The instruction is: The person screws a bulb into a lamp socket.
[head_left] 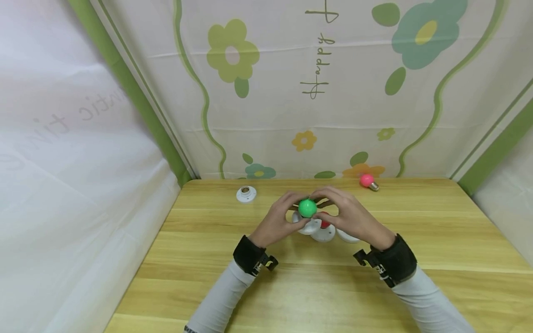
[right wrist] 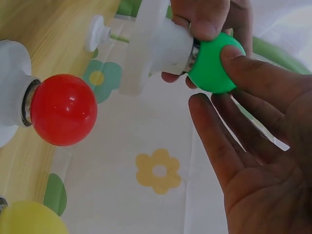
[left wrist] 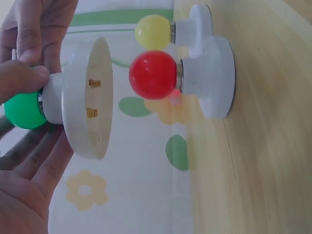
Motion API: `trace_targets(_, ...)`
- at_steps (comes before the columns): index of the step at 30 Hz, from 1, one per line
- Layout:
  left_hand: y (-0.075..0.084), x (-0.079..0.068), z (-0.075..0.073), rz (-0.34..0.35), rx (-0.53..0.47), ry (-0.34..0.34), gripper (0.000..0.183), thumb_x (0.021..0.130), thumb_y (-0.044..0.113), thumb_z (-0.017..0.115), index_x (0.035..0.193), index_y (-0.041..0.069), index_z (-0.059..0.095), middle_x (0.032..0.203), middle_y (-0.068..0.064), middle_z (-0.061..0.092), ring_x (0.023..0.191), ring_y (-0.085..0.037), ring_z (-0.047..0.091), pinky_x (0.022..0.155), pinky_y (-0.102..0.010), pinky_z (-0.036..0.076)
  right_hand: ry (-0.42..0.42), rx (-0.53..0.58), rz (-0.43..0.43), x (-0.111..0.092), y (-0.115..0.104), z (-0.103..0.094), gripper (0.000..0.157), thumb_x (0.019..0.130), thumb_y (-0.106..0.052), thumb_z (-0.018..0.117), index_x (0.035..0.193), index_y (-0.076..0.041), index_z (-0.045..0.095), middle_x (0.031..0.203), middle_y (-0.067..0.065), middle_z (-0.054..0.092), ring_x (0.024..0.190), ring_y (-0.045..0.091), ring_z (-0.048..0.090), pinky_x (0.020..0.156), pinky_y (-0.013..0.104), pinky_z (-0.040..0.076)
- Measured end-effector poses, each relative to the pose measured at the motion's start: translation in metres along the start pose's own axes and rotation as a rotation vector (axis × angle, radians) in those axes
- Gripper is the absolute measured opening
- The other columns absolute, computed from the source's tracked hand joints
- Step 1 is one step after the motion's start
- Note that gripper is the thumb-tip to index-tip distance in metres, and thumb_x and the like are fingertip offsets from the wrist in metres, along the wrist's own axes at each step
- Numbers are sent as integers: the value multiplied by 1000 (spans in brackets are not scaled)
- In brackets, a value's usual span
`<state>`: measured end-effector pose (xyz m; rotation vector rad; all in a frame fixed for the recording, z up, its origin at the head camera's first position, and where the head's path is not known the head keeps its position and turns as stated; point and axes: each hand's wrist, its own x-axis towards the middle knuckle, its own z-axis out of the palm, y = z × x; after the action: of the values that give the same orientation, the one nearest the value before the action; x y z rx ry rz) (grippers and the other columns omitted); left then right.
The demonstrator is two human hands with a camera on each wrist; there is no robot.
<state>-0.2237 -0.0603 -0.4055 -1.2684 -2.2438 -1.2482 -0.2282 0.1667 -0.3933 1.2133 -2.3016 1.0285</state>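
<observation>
Held above the table is a green bulb, seated in a white lamp holder whose open underside shows two brass contacts. My left hand grips this holder near its neck, thumb beside the bulb's metal collar and fingers around the far side. With thumb and fingertips my right hand pinches the green bulb. Close behind, a red bulb sits in a white lamp holder standing on the table. Beside it stands a yellow bulb in another white holder, mostly covered by my right hand in the head view.
On the wooden table, a white lamp holder without a bulb stands at the back left. A pink bulb lies on its side at the back right edge. Printed cloth hangs behind the table and along the sides.
</observation>
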Motion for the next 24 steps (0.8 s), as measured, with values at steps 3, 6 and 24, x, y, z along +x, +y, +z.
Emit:
trace_targets(3,-1,-2,-3,-17,0,-17,55,80,-3,74,130,-2,52,121,-15,52,108,-23,55,87,-33,54,-2,-2,20,-1,1,-2,45,80,-6,77,121,-5,60,116,8,63,102,22,61,76,36,58)
trace_targets(6,-7,-4,-5,-37,-4,-34,51,80,-3,73,127,-2,52,120,-15,53,107,-23,56,86,-36,55,10,-8,32,-2,2,-5,44,81,-6,77,122,-5,60,116,8,64,102,21,61,76,37,58)
trace_targets(24,-64,-20,6,-241,28,-203,47,84,14,74,124,14,48,118,3,52,110,-11,53,94,-24,48,24,-23,32,-3,7,-8,44,83,-7,75,124,-10,59,115,7,65,100,23,62,76,34,58)
